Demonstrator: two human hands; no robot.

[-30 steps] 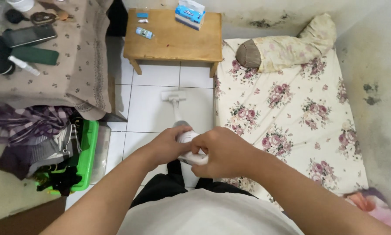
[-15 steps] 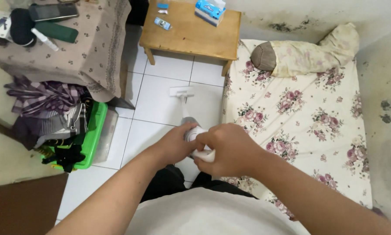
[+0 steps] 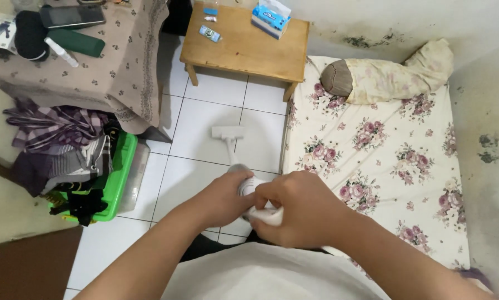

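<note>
You clamp both hands on the white stick vacuum [image 3: 253, 191] at waist height: left hand [image 3: 221, 199] steadying its body, right hand [image 3: 297, 208] wrapped round the handle. Its floor head [image 3: 228, 132] sits flat on the tiled floor [image 3: 196, 130], beside the floral mattress [image 3: 383, 150], so the nozzle meets the tiles.

Both hands, left hand [image 3: 223, 195] and right hand [image 3: 294, 208], grip a white stick vacuum [image 3: 233, 149] beside a floral mattress [image 3: 383, 161].

Lighting is even, soft and moderately bright, coming from overhead, with no harsh glare; the white floor tiles [image 3: 196, 180] show only a faint sheen. Shadows are weak, seen mainly beneath the wooden surface [image 3: 244, 47]. Focus is acceptable centrally; the near shirt [image 3: 272, 278] and forearms are slightly soft, with wide-angle stretching toward the corners.
</note>
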